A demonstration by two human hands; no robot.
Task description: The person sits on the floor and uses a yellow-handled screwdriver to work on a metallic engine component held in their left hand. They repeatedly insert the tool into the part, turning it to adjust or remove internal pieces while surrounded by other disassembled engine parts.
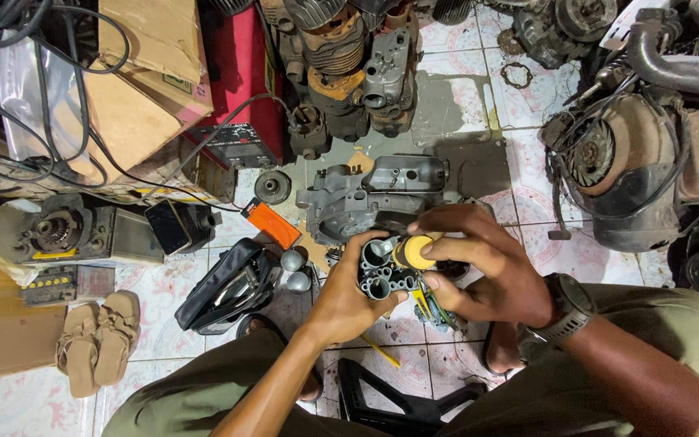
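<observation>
— Tiled floor (463, 97), white with pink marks, crowded with engine parts. What sits in the middle?

— A dark metal casting (383, 271) with several round bores, held up over the floor between both hands, just below the view's centre.

— How does the left hand (348, 301) have it?

— From the casting's seven o'clock side. The palm cups underneath, the thumb runs up the left edge, and the fingers are curled closed around the bottom. It is clamped on the casting.

— And the right hand (487, 267)?

— It comes in from three o'clock, a watch (564, 311) on the wrist. The fingers arch over the top of the casting and the thumb comes in at its lower right side, so the hand is half closed. A round yellow knob (414, 252) sits under those fingers, touching the casting's right side. Whether the fingers pinch the knob or only rest on it, I cannot tell.

— What lies around?

— At twelve o'clock from the hands, just beyond them on the floor, a grey crankcase (366, 198). At ten o'clock, an orange box (273, 225). At nine o'clock, two small grey domes (294, 271) and a black bag (228, 283). Farther out at eight o'clock, tan sandals (99, 340). At two o'clock, well apart, a large engine (633, 170). At eleven o'clock, far off, cardboard boxes (135, 89).
</observation>
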